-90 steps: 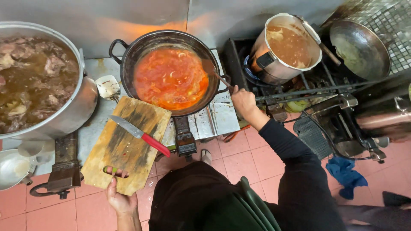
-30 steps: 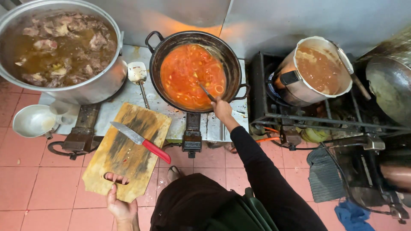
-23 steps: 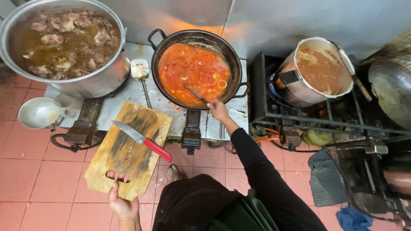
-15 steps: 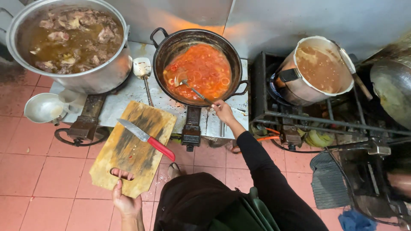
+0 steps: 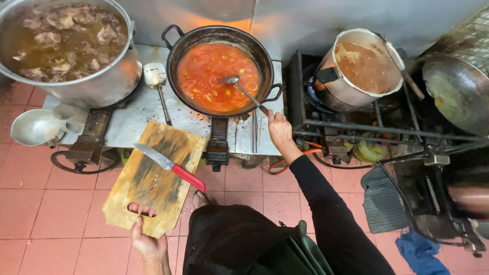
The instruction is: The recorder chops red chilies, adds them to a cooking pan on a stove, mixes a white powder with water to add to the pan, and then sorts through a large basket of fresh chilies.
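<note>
- A large steel stockpot of brown broth with pieces of meat (image 5: 61, 46) stands at the far left of the steel stove surface (image 5: 137, 117); a small steel bowl (image 5: 35, 128) sits below it, at the surface's left edge.
- A steel ladle with a pale bowl (image 5: 155, 76) lies on the surface between the stockpot and the wok, its handle pointing toward the person.
- The left hand (image 5: 147, 244) is closed on the near end of a worn wooden chopping board (image 5: 155, 183); its fingers (image 5: 142, 209) show through the board's handle slot; the board is held out over the red-tiled floor (image 5: 51, 203), its far end at the surface's front edge.
- 1 knife with a steel blade and a red handle (image 5: 170, 167) lies slantwise on the board, blade toward the left.
- A black 2-handled wok of red-orange sauce (image 5: 219, 71) sits at the middle of the stove; a long-handled steel spoon (image 5: 244, 91) rests in the sauce.
- The right hand (image 5: 280, 130) grips the end of the spoon's handle, just beyond the wok's near right rim; a black sleeve covers the arm.
- A steel pot of brown liquid (image 5: 364, 66) stands on a black gas burner frame to the right; a dark steel pan (image 5: 456, 91) is at the far right edge.
- A blue cloth (image 5: 420, 252) lies on the floor at the lower right.
</note>
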